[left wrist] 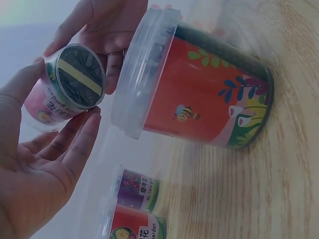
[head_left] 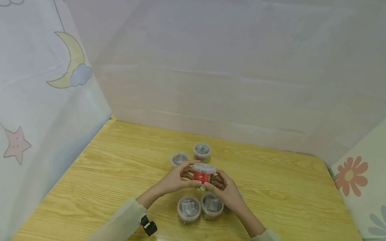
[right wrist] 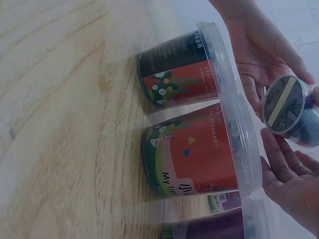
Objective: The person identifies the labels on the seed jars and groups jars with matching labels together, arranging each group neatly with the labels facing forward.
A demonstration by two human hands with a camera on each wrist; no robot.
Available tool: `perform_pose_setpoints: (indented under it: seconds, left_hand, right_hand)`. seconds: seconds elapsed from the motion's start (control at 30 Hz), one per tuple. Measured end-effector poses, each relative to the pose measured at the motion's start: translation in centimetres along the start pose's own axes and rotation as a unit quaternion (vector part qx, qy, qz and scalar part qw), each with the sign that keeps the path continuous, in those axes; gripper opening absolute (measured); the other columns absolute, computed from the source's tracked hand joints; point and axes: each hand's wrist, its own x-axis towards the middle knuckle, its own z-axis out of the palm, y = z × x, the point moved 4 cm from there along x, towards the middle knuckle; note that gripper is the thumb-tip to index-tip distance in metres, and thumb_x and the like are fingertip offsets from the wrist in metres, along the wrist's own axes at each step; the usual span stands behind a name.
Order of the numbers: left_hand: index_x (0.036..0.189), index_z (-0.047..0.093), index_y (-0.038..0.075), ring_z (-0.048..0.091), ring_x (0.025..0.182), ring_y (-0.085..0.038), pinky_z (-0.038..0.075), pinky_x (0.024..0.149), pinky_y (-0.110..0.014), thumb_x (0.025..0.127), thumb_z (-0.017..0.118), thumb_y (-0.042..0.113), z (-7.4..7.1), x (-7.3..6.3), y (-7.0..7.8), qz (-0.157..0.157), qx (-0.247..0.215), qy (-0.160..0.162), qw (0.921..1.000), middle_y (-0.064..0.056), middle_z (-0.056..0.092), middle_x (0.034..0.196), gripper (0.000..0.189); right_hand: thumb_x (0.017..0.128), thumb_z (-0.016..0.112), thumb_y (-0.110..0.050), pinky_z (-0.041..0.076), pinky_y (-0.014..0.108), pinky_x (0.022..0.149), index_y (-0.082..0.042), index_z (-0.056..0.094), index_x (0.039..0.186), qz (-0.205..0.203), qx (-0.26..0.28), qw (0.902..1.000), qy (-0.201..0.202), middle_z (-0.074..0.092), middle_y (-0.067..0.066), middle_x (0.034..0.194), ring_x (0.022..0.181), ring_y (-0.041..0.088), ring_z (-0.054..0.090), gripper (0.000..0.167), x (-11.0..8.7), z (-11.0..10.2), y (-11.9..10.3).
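Note:
Both hands hold one small lidded plastic cup (head_left: 203, 176) up over the table, between several others like it. The left hand (head_left: 175, 179) grips its left side and the right hand (head_left: 228, 192) its right, thumbs at the front and fingers behind. It has a clear lid and a red printed label in the head view. Dark contents crossed by a pale yellow strip show through the base of the held cup (left wrist: 82, 74) in the left wrist view. Close to the left wrist camera stands a big-looking red cup (left wrist: 199, 94) with a bee print.
Two lidded cups, a far one (head_left: 202, 149) and one left of it (head_left: 179, 159), stand behind the hands. Nearer are two more, a left one (head_left: 189, 209) and a right one (head_left: 212, 205). Another is partly hidden by the right hand. Printed cloth walls (head_left: 208, 54) border the wooden table (head_left: 124, 160).

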Motion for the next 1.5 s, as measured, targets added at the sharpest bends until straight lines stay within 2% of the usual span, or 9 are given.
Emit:
perform_pose_setpoints:
  seconds: [0.1,0.27,0.37,0.47,0.7,0.87,1.03,1.3,1.5]
  left_hand:
    - [0.144,0.031,0.016,0.057,0.111,-0.027,0.05,0.088,-0.034,0.086,0.067,0.03,-0.1,0.0,-0.1,-0.006,-0.004,-0.015,0.9999,-0.013,0.054,0.126,0.069]
    - [0.144,0.03,0.012,0.053,0.118,-0.026,0.049,0.092,-0.035,0.089,0.063,0.03,-0.1,-0.1,-0.7,-0.007,-0.049,-0.053,0.9973,-0.015,0.05,0.132,0.066]
    - [0.145,0.028,0.014,0.049,0.122,-0.024,0.047,0.095,-0.035,0.091,0.061,0.027,0.0,0.2,-1.7,-0.005,-0.075,-0.072,0.9946,-0.013,0.046,0.137,0.065]
    - [0.146,0.027,0.019,0.048,0.124,-0.022,0.047,0.096,-0.035,0.091,0.061,0.026,0.0,0.4,-2.6,-0.007,-0.087,-0.078,0.9932,-0.011,0.045,0.139,0.065]
    - [0.143,0.033,0.022,0.052,0.118,-0.022,0.048,0.094,-0.036,0.087,0.065,0.03,-0.1,0.6,-3.3,-0.017,-0.104,-0.062,0.9925,-0.01,0.048,0.135,0.065]
    - [0.142,0.034,0.018,0.057,0.112,-0.023,0.048,0.093,-0.042,0.087,0.066,0.028,-0.2,0.6,-3.3,-0.014,-0.114,-0.046,0.9924,-0.01,0.05,0.132,0.064]
    - [0.142,0.033,0.016,0.057,0.113,-0.024,0.046,0.094,-0.048,0.089,0.063,0.018,-0.2,0.6,-3.1,-0.018,-0.118,-0.035,0.9922,-0.011,0.049,0.132,0.06]
    - [0.145,0.024,0.006,0.054,0.115,-0.03,0.049,0.092,-0.042,0.087,0.066,0.02,0.1,-0.2,-0.8,-0.036,-0.091,-0.003,0.9952,-0.015,0.048,0.132,0.073]
    - [0.145,0.022,0.004,0.054,0.114,-0.03,0.049,0.092,-0.038,0.085,0.069,0.02,0.4,-0.3,0.0,-0.037,-0.067,0.017,0.9969,-0.017,0.048,0.132,0.078]
  right_hand:
    - [0.093,0.058,-0.019,0.051,0.047,0.086,-0.004,0.034,0.139,0.0,0.024,0.9997,-0.005,0.056,0.021,0.116,0.1,0.024,0.061,0.054,0.2,-0.1,1.0]
    - [0.095,0.055,-0.021,0.049,0.048,0.089,-0.005,0.033,0.14,-0.006,0.048,0.9987,-0.016,0.056,0.021,0.117,0.103,0.021,0.06,0.053,0.2,-0.2,1.9]
    - [0.096,0.053,-0.02,0.048,0.048,0.09,-0.004,0.033,0.141,-0.01,0.053,0.9982,-0.026,0.055,0.021,0.12,0.105,0.022,0.059,0.052,0.1,-0.2,2.1]
    - [0.096,0.053,-0.02,0.048,0.046,0.092,-0.004,0.031,0.142,-0.01,0.057,0.9977,-0.034,0.052,0.021,0.125,0.111,0.026,0.056,0.053,0.1,-0.2,2.1]
    - [0.096,0.053,-0.023,0.047,0.044,0.094,-0.005,0.029,0.143,-0.002,0.055,0.9978,-0.036,0.048,0.021,0.13,0.118,0.036,0.049,0.056,0.1,0.0,2.3]
    - [0.096,0.052,-0.022,0.046,0.045,0.095,-0.008,0.032,0.142,0.0,0.046,0.9984,-0.032,0.047,0.019,0.129,0.118,0.035,0.049,0.052,0.1,0.0,2.4]
    - [0.096,0.052,-0.021,0.045,0.048,0.095,-0.008,0.032,0.141,-0.005,0.045,0.9985,-0.031,0.047,0.019,0.129,0.117,0.033,0.051,0.051,0.2,0.1,2.4]
    - [0.095,0.054,-0.022,0.046,0.049,0.093,-0.01,0.033,0.141,-0.001,0.043,0.999,-0.014,0.051,0.016,0.124,0.114,0.028,0.054,0.052,0.3,0.2,2.3]
    - [0.093,0.058,-0.028,0.05,0.041,0.09,-0.015,0.027,0.144,0.022,0.042,0.9989,0.005,0.046,0.014,0.134,0.116,0.031,0.052,0.061,0.5,0.3,2.5]
